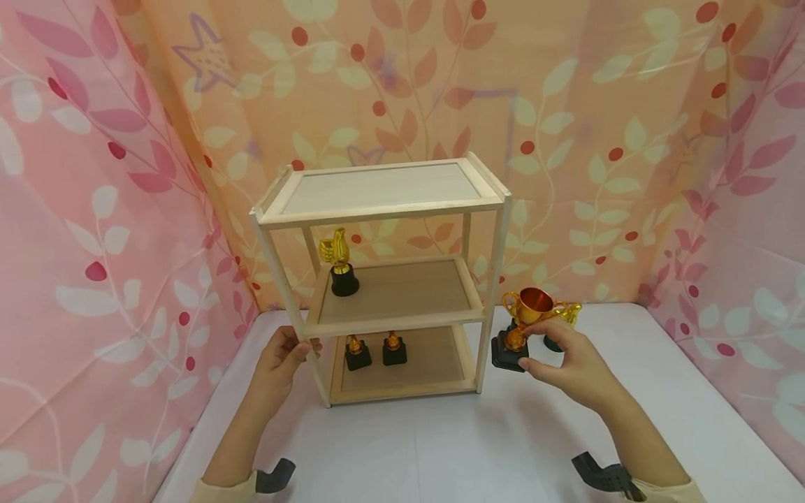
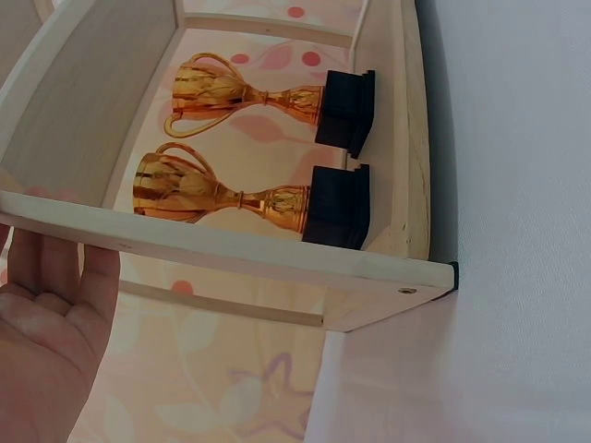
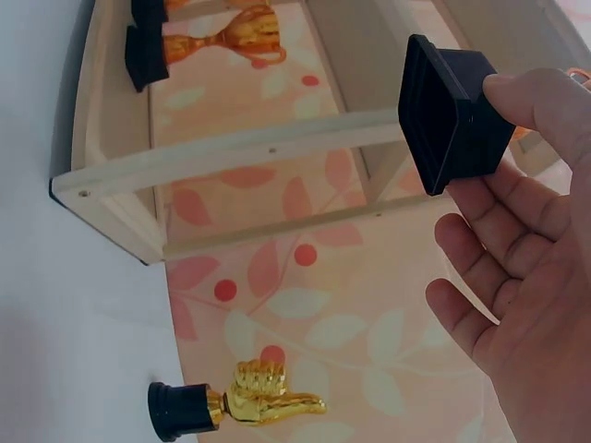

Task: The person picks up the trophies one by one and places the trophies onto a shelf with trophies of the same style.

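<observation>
My right hand (image 1: 569,363) pinches a gold cup trophy (image 1: 534,305) low down, by its black square base, to the right of the shelf. In the right wrist view the underside of that base (image 3: 434,125) faces the camera, with the thumb on one side and fingers on the other. My left hand (image 1: 283,360) grips the left front post of the small wooden shelf (image 1: 390,328), thumb in front. Two gold cup trophies (image 2: 222,97) stand side by side on the bottom tier. A gold thumbs-up trophy (image 1: 339,262) stands on the middle tier, toward the left.
Another gold thumbs-up trophy (image 3: 268,397) stands on the white table (image 1: 409,454), right of the shelf and partly hidden behind my right hand in the head view. Floral curtains (image 1: 390,84) enclose the table at the back and both sides.
</observation>
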`<state>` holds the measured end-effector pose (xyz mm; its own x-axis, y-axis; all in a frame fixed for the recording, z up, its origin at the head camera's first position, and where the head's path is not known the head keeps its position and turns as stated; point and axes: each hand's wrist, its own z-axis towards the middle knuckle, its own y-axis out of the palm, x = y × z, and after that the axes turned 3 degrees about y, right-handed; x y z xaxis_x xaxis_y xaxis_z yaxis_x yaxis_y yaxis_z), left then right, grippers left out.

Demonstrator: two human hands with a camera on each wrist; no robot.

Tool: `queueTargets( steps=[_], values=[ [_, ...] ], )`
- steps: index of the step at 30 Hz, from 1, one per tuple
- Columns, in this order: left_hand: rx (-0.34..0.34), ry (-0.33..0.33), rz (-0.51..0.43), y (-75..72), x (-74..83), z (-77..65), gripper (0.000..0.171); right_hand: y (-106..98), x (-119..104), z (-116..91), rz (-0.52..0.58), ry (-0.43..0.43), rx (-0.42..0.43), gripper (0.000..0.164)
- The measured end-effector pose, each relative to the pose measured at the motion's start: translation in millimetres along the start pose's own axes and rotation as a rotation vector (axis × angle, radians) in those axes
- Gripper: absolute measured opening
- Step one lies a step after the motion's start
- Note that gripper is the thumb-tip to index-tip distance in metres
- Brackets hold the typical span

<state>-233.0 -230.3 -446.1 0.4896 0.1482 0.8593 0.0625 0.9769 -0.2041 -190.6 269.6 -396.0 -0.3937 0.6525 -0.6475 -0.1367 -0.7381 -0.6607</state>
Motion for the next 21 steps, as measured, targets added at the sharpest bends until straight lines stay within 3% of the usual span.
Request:
queueTargets(
  steps=[8, 21],
  values=[
    [0.002, 0.002, -0.019, 0.2, 0.2, -0.5, 0.020, 10.3, -2.3, -0.2, 0.010, -0.036, -0.028, 0.040],
    [0.007, 0.007, -0.023, 0.5, 0.2, 0.8, 0.017, 30.9, -8.4, -2.6, 0.024, -0.019, -0.100, 0.040]
  ],
)
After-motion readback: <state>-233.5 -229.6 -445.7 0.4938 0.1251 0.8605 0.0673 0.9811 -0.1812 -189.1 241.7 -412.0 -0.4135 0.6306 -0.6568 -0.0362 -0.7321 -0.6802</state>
